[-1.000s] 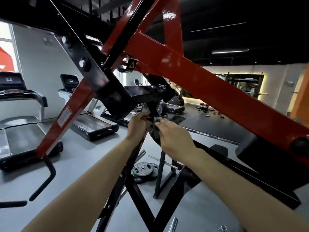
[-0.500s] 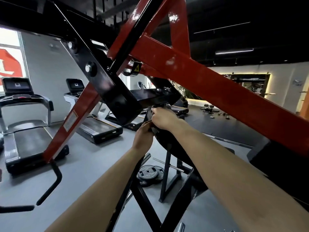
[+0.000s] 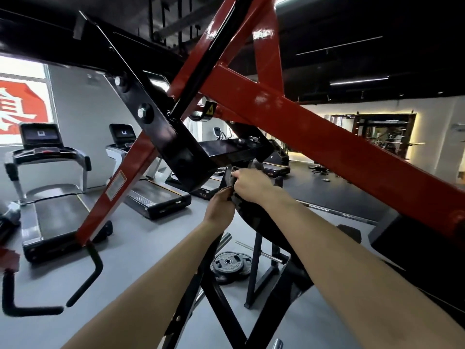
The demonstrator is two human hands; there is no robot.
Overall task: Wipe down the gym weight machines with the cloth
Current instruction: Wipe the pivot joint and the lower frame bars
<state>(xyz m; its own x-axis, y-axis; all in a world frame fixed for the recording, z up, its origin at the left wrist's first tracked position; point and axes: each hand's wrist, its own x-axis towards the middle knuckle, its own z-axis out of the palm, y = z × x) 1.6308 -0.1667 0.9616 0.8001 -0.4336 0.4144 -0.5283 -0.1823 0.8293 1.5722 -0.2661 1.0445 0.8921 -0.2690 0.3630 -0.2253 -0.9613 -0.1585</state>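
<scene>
**Markings.** Weight machine [image 3: 327, 137], red and black steel frame: 1 yellow triangular warning sticker [image 3: 210, 109] with a black symbol at the upper joint; 1 white label with red border [image 3: 114, 185] on the slanted red leg, print too small to read. Window sign [image 3: 22, 107], red with a large white character, cut off at the left edge. Weight plates [image 3: 230, 264], raised lettering round the rim, not legible. 2 treadmill consoles with dark screens, each showing a small white logo, unreadable.

**Surroundings.** 2 treadmills, one far left [image 3: 47, 197] and one beside it [image 3: 151, 187], both behind the red leg, with more further back. The plates lie flat on the grey floor behind the black crossed struts. A bent black handle [image 3: 83, 280] hangs at the foot of the red leg, lower left. The broad red beam crosses the upper right and hides much of the room beyond; a lit mirror or rack [image 3: 382, 137] shows under it.

**Grip.** The cloth [image 3: 235, 170], dark grey, is bunched against the upper edge of a round black part [image 3: 254, 220] under the machine's black shelf. Right hand [image 3: 251, 183]: fingers curled, pinching the cloth at the top. Left hand [image 3: 221, 207]: just below, fingers curled over the cloth's lower fold at the rim of that part. The 2 hands nearly touch.
</scene>
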